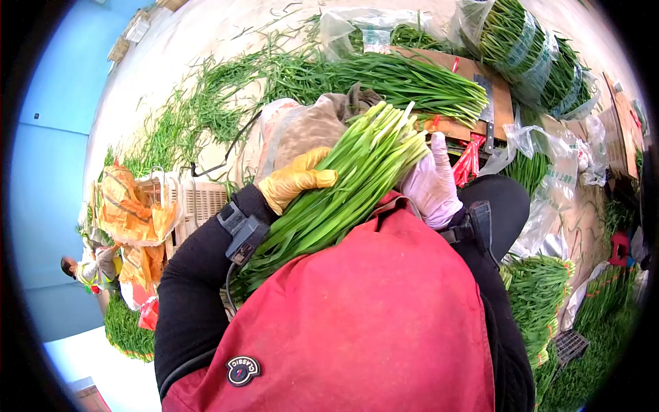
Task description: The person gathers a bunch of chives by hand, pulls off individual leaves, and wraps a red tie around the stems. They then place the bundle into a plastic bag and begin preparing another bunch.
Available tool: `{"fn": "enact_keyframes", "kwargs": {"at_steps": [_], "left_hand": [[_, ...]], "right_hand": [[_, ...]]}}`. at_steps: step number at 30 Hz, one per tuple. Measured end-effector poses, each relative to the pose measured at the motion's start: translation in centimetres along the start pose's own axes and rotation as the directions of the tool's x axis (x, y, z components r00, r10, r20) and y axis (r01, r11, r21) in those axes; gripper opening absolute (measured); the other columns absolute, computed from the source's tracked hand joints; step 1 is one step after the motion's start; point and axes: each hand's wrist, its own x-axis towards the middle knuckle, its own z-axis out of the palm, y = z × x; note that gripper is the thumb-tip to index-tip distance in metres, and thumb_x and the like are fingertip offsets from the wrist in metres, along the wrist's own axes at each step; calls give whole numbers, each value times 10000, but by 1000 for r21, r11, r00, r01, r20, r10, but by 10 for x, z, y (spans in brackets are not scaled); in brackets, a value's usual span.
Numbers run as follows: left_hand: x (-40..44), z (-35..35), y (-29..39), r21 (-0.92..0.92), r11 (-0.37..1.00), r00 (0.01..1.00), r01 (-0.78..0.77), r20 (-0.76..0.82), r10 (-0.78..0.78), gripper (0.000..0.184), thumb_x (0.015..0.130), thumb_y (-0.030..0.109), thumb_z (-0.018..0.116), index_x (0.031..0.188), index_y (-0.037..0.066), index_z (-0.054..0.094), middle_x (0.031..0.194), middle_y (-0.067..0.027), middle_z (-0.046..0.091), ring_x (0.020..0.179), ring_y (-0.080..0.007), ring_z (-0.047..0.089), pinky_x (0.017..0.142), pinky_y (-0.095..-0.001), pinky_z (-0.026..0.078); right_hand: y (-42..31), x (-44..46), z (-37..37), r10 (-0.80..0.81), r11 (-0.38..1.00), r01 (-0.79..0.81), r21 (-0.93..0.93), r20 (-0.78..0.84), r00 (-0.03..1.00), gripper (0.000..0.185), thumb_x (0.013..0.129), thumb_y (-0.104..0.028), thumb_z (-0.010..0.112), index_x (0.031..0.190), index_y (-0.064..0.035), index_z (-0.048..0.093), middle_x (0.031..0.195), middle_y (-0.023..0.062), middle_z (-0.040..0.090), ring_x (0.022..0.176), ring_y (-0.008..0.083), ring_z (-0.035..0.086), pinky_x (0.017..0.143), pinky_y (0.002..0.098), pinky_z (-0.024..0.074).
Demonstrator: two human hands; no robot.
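One bunch of green stalks (pixel 350 172) is lying beyond the red apron (pixel 364 309), its long axis slanting from near left to far right; the left hand (pixel 292 180) is grasping it, the right hand (pixel 432 184) (nearer the pale ends (pixel 414 142)) is standing open beside them.

Blue wall (pixel 58 165), orange bag (pixel 125 221), pale crate (pixel 204 200) — slotted

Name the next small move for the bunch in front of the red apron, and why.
Probably even up the pale ends of the held bunch with the right hand: they look staggered, that hand is right beside them, and the left hand grips farther down.
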Motion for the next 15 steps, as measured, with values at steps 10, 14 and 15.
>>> {"fn": "enact_keyframes", "kwargs": {"at_steps": [10,14,15], "left_hand": [[-1,14,33,289,957,999,20,-54,-5,670,777,191,771,1321,5,427,1228,-69,564,1120,-157,543,986,-317,429],[-10,7,38,259,964,994,62,-107,-35,644,805,196,736,1335,6,425,1238,-71,564,1119,-154,547,985,-313,429],[-11,7,39,256,964,992,66,-120,-36,648,813,203,727,1347,7,417,1244,-72,562,1120,-155,546,986,-312,429]], "right_hand": [[2,15,8,124,951,-148,-270,-106,987,478,831,-18,586,1292,-11,459,1215,141,587,1120,281,580,986,453,467],[3,30,-9,250,906,-270,-326,-101,963,478,811,28,568,1277,-5,464,1192,137,595,1083,291,599,976,455,476],[6,32,-3,238,913,-246,-324,-63,969,454,810,41,558,1255,-7,482,1167,126,608,1061,281,610,963,447,487]]}}
